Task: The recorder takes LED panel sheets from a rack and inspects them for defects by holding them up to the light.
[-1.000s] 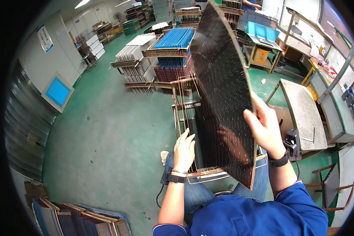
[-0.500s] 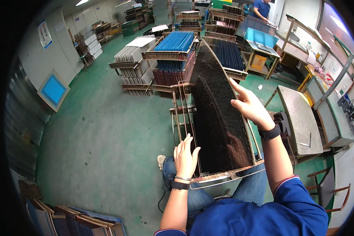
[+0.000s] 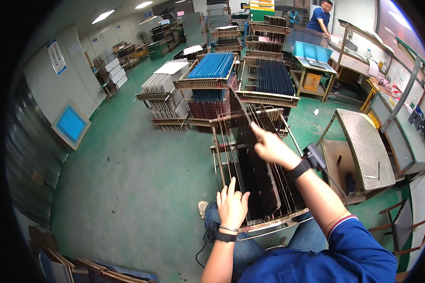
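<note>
In front of me stands a metal wire rack (image 3: 274, 222) with rows of rods and dark slots. A thin black sheet (image 3: 259, 188) tilts in the rack, steep and nearly edge-on, its far corner rising above the back rail. My right hand (image 3: 274, 150) grips the sheet's upper right edge, thumb and fingers closed on it and partly blurred. My left hand (image 3: 233, 205) is at the rack's near left side, fingers stretched out against the rods or the sheet; which one it touches, I cannot tell. Both wrists carry black straps.
Beyond stand racks of blue sheets (image 3: 211, 65), white sheets (image 3: 161, 84) and dark sheets (image 3: 275, 78). To the right is a grey-topped table (image 3: 363, 146) with a thin tool, then a chair (image 3: 401, 226). More framed sheets (image 3: 104, 271) lie lower left. A co-worker (image 3: 320, 21) stands at the back right.
The black sheet has turned from broad face toward me to nearly edge-on and sits lower in the rack. My right hand has moved left and down with it; rods on the rack's right now show.
</note>
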Available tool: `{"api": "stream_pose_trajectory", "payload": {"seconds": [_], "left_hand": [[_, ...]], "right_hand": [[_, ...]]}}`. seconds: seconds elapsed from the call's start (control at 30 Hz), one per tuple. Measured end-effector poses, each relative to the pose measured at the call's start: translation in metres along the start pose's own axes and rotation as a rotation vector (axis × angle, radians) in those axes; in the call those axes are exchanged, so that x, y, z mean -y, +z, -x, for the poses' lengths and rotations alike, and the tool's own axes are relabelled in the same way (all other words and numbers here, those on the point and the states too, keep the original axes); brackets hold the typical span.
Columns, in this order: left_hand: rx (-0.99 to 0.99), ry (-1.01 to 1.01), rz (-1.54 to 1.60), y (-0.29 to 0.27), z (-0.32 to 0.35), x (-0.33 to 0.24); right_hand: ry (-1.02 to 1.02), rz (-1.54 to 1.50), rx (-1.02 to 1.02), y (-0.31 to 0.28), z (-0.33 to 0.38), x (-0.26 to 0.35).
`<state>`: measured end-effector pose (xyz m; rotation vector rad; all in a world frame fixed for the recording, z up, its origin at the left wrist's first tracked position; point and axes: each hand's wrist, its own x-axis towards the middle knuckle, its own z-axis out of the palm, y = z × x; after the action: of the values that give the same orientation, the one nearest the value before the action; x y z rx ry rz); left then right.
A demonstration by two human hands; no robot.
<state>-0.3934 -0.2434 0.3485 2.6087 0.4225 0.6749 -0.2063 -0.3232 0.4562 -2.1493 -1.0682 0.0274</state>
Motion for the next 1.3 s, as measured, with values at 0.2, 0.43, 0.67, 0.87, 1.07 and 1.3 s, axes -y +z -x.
{"api": "stream_pose_trajectory", "payload": {"seconds": [0.2, 0.43, 0.67, 0.87, 1.07, 1.3], "left_hand": [[0.122, -0.019, -0.154, -0.005, 0.002, -0.013], [0.039, 0.102, 0.135, -0.017, -0.014, -0.001], [-0.005, -0.049, 0.697, -0.192, -0.05, -0.04], [-0.159, -0.207, 1.146, -0.244, -0.013, -0.034], [-0.073, -0.268, 1.342, -0.197, -0.002, -0.006], [-0.423, -0.474, 1.477, -0.14, -0.014, -0.03]], "right_hand": [[0.073, 0.131, 0.155, 0.055, 0.054, -0.012], [-0.026, -0.143, 0.072, 0.009, 0.084, -0.019], [0.153, -0.428, 0.156, -0.032, 0.11, -0.049], [0.233, -1.145, 0.079, -0.029, 0.12, -0.044], [0.264, -1.948, -0.131, -0.036, 0.122, -0.061], [0.254, -1.912, -0.399, -0.054, 0.14, -0.074]]}}
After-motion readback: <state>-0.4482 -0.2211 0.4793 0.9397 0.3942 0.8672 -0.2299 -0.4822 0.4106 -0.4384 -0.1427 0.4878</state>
